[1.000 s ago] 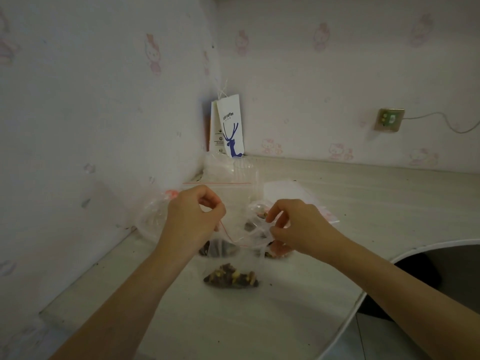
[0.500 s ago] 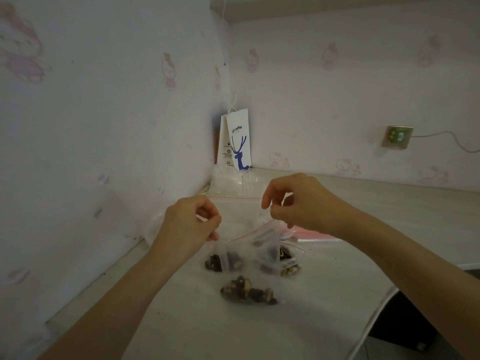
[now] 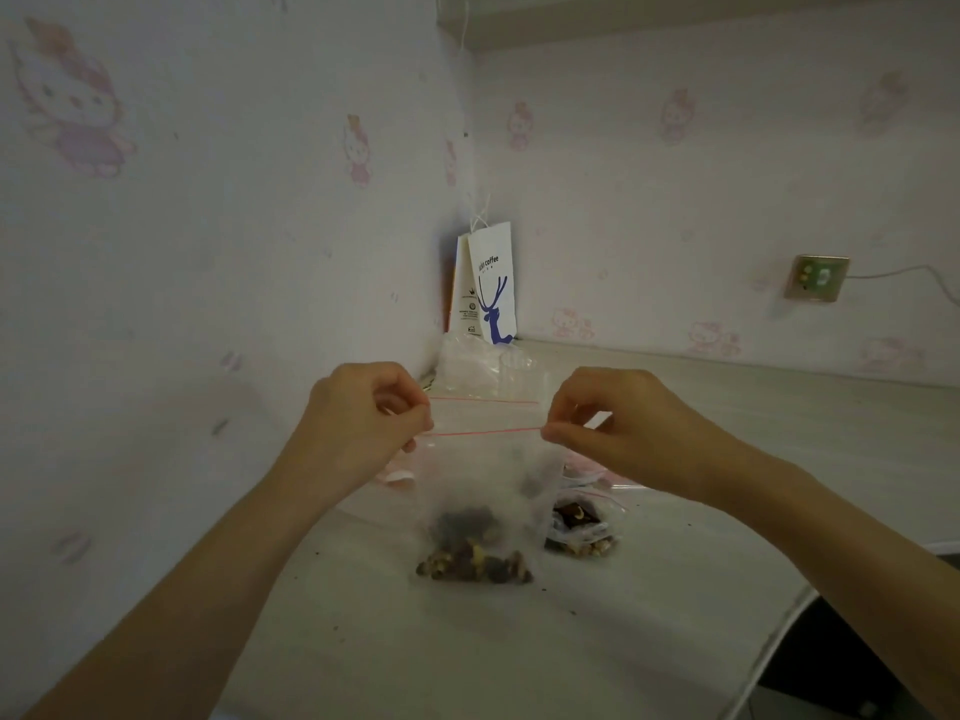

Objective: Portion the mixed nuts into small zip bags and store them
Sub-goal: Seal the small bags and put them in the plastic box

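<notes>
A small clear zip bag (image 3: 485,480) with a red seal line hangs above the desk, stretched flat between both hands. My left hand (image 3: 363,423) pinches its top left corner and my right hand (image 3: 608,423) pinches its top right corner. Mixed nuts (image 3: 470,524) lie in the bag's bottom. A filled bag of nuts (image 3: 475,566) lies on the desk just below it. More nuts in clear bags (image 3: 579,530) lie to the right, partly hidden behind the held bag.
A white paper bag with a blue deer (image 3: 491,288) stands in the wall corner. Empty clear zip bags (image 3: 483,368) lie in front of it. The pale desk (image 3: 519,646) curves away at the lower right. A wall socket (image 3: 818,278) is at the right.
Both hands have lifted the zip bag and moved apart, pulling its red seal line straight. Before, the bag's mouth was slack between them. The view has tilted upward.
</notes>
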